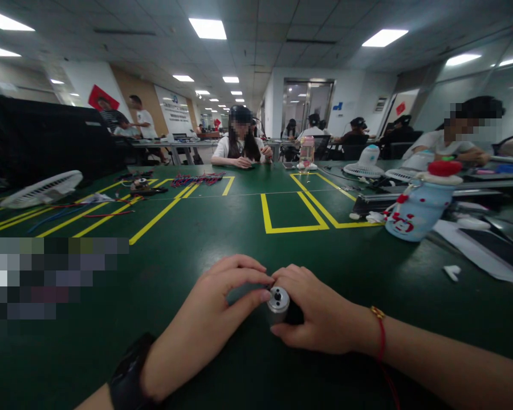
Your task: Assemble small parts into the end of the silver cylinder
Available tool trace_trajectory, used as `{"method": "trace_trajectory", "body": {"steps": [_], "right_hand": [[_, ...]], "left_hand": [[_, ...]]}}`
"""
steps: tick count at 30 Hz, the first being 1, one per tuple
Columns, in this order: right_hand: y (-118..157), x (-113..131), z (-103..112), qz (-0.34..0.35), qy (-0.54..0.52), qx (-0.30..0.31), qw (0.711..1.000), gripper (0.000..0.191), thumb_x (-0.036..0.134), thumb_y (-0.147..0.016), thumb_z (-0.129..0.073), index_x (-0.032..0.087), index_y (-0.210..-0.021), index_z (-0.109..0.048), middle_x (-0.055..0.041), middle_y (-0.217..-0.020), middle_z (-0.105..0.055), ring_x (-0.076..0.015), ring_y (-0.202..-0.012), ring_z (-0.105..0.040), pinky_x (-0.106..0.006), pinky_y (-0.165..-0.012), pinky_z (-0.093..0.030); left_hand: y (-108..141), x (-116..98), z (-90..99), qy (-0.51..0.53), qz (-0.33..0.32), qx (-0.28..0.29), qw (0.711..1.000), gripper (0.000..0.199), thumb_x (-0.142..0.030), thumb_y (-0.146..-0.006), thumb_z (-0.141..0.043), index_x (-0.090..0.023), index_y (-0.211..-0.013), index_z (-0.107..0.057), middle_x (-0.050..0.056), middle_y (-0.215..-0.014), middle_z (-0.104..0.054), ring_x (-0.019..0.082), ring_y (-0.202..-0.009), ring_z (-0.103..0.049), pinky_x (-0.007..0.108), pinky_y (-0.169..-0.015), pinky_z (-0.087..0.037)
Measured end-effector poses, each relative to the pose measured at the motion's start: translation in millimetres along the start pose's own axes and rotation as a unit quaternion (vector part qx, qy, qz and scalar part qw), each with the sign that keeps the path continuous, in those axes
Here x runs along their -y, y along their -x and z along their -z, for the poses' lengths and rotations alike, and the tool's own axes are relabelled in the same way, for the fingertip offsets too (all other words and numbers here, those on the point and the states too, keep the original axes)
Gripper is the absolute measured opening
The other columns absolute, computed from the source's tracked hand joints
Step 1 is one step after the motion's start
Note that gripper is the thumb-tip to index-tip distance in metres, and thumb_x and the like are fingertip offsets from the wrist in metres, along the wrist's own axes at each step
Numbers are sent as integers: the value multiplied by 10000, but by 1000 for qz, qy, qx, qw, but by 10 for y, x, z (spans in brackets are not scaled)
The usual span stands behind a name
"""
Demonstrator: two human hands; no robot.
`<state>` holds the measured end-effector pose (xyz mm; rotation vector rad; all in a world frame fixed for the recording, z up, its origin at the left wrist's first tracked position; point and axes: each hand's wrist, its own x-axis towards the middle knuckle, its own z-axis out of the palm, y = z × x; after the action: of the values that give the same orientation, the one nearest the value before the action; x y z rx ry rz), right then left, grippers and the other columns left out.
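A small silver cylindrical motor (277, 310) stands upright on the green table, its round end face up with a dark centre and small holes. My right hand (314, 310) is wrapped around it from the right, thumb on the near side and fingers on the far side. From the left, my left hand (226, 302) reaches to the motor's upper rim with thumb and index fingertips close together. Whatever lies between those fingertips is too small to make out. The right fingers hide part of the motor's far side.
Yellow tape lines (297, 229) mark the green table (188, 245). A light-blue bottle with a red top (419, 208) stands at right, near white fans (365, 162). Bundled wires (196, 179) and another fan (45, 191) lie at left. A person (241, 142) sits opposite.
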<state>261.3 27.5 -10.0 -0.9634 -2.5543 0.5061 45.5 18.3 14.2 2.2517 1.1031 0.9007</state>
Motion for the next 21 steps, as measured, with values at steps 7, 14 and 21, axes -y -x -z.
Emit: {"method": "trace_trajectory", "body": {"steps": [7,14,21], "right_hand": [[-2,-8,-15,10,2,1,1000,387,318,-766,-683,181,-1101,-547,-72,-1069,-582,-238,-935,-488,-386,-833,-384],[-9,0,-3,4,2,5,1000,380,306,-764,-683,185,-1100,-554,-72,-1064,-584,-237,-927,-489,-373,-812,-377],[3,-41,-49,16,2,-10,1000,382,306,-768,-671,189,-1108,-542,-75,-1088,-582,-242,-950,-489,-384,-833,-370]], "left_hand": [[-48,-99,-62,-15,-21,19,999,260,-148,-907,-609,-347,-1039,-711,-24,-1079,-651,187,-1010,-603,348,-908,-459],[-26,-131,-57,-4,-23,38,999,339,-153,-913,-606,-388,-1148,-677,-31,-1115,-645,182,-1038,-594,335,-922,-454],[28,-129,-42,14,-17,51,998,385,-126,-900,-606,-378,-1188,-649,-31,-1138,-634,180,-1058,-585,330,-928,-458]]}}
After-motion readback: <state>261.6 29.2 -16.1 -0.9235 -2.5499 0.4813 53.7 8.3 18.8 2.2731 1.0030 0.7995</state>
